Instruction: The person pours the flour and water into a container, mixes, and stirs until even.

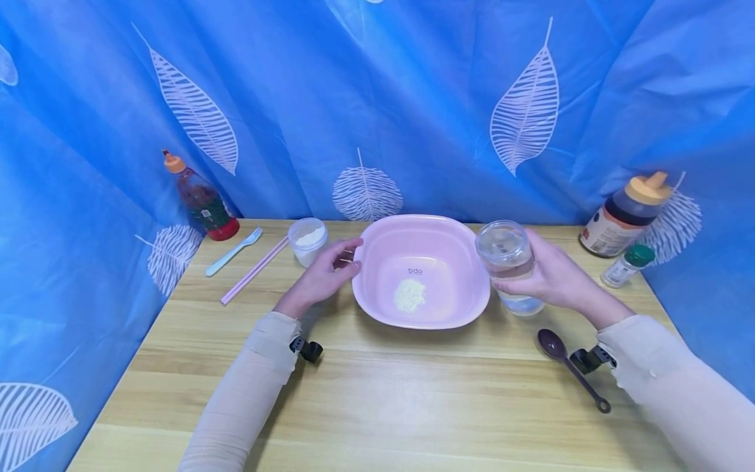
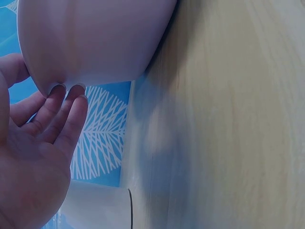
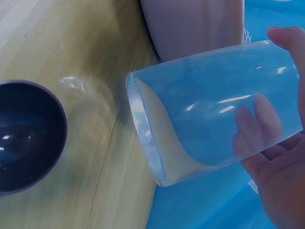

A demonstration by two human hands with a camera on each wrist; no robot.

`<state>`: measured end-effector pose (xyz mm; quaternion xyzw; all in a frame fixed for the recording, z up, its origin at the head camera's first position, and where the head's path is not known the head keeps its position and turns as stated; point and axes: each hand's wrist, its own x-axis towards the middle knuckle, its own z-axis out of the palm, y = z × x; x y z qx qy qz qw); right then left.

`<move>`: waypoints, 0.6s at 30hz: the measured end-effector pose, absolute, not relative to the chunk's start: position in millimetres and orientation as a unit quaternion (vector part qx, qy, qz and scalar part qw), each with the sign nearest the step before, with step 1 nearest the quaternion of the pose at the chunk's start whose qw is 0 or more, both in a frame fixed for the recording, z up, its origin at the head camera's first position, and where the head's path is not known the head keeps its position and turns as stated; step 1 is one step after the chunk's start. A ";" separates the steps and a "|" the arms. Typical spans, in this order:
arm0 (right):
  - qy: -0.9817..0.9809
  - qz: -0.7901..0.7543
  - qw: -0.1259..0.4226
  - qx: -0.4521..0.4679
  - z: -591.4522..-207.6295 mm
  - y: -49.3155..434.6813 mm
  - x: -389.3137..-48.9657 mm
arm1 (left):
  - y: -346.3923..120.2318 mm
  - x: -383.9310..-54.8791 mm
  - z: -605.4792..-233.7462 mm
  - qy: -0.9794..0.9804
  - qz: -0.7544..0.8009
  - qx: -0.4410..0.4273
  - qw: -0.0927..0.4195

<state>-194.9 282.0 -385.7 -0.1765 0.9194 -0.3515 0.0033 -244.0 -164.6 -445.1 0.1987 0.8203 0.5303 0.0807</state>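
Observation:
A pink basin [image 1: 454,262] sits on the wooden table with a small heap of pale powder [image 1: 409,295] on its floor. My left hand [image 1: 321,278] grips its left rim, the thumb on one side and the fingertips curled under the lip in the left wrist view. Beside the right rim, my right hand [image 1: 557,272] holds a clear jar [image 1: 510,262] with clear liquid in it. Fingers and thumb wrap the upper part of the jar. It hangs above the table, its liquid lying slanted in the right wrist view [image 3: 209,114].
A dark spoon [image 1: 552,344] lies front right. Behind it stand a green-capped shaker [image 1: 628,265] and a dark sauce bottle [image 1: 613,226]. Leftward are a tub of white powder [image 1: 309,239], pink chopsticks [image 1: 253,270], a blue fork [image 1: 234,252] and a red sauce bottle [image 1: 206,206].

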 end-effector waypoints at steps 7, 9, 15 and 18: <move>0.924 -0.334 0.003 -0.188 -383.8 280.9 -195.2 | -163.7 -244.3 -444.1 0.818 0.533 0.198 0.085; 0.925 -0.329 0.006 -0.192 -383.3 281.1 -195.6 | -163.7 -244.4 -444.0 0.817 0.534 0.199 0.085; 0.927 -0.316 0.009 -0.202 -382.1 282.0 -197.4 | -164.0 -244.5 -444.5 0.813 0.541 0.198 0.083; 0.928 -0.314 0.011 -0.202 -381.4 281.6 -198.3 | -164.1 -244.7 -444.5 0.812 0.543 0.197 0.081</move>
